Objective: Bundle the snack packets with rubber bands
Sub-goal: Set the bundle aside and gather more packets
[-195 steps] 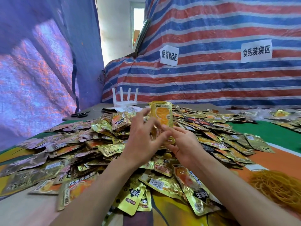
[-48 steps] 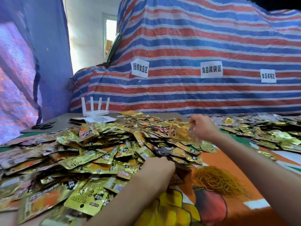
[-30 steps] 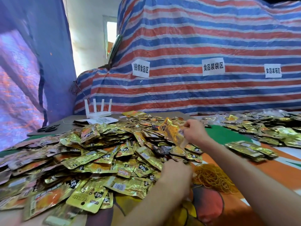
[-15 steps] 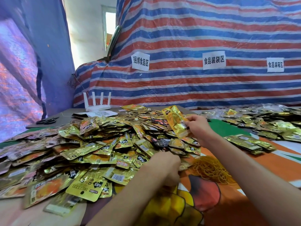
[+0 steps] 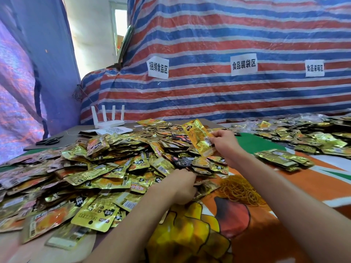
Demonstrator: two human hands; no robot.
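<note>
A big heap of gold and orange snack packets [image 5: 106, 168] covers the left half of the table. My right hand [image 5: 224, 143] holds a gold packet [image 5: 199, 137] upright above the heap's right edge, pinched at its lower right side. My left hand [image 5: 185, 184] reaches into the near right edge of the heap, fingers curled among the packets; what they grip is hidden. A loose pile of yellow rubber bands [image 5: 240, 189] lies on the cloth just right of my left hand.
A small stack of packets [image 5: 283, 160] lies right of my right arm, with more packets [image 5: 311, 137] spread at the far right. A white router [image 5: 109, 118] and black scissors [image 5: 48, 141] sit at the back left. A striped tarp wall stands behind the table.
My right hand dropped the earlier bundle at the right, came back left and lifted a single packet. My left hand stayed digging at the heap's near edge.
</note>
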